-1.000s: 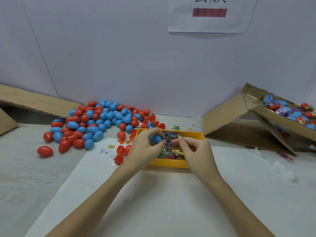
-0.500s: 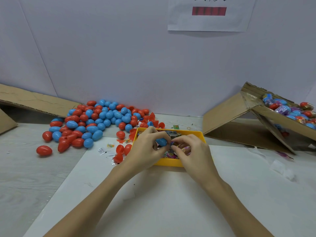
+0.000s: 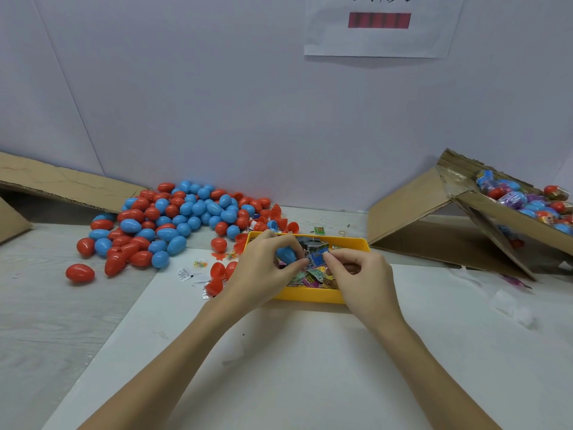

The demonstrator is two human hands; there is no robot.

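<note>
While both hands met over the yellow tray (image 3: 310,295), the left hand (image 3: 263,268) gripped a blue plastic egg (image 3: 286,254), its fingers and thumb curled round the shell so that only part of it showed; whether it was a whole egg or 1 half could not be told. Just beside it, the right hand (image 3: 362,274) pinched a small blue printed packet (image 3: 317,259) between thumb and forefinger, with the other fingers curled loosely under the palm. The packet's near end touched the egg, and both were held just above the tray's heap of colourful wrapped packets (image 3: 310,277). The tray stood on a white sheet (image 3: 294,367) that covered the near part of the table, with both forearms stretched across it. Left of the tray lay a few open red egg halves (image 3: 221,271) and some scraps of wrapping. Farther left, a wide pile of red and blue plastic eggs (image 3: 173,218) spread toward the wall, and 1 red egg (image 3: 80,273) lay apart at its near edge. A cardboard flap (image 3: 62,184) sloped behind the pile. To the right, well apart from the tray, a tipped cardboard box (image 3: 412,218) held wrapped eggs (image 3: 527,203). A paper notice (image 3: 381,41) with a red bar hung on the wall above.
</note>
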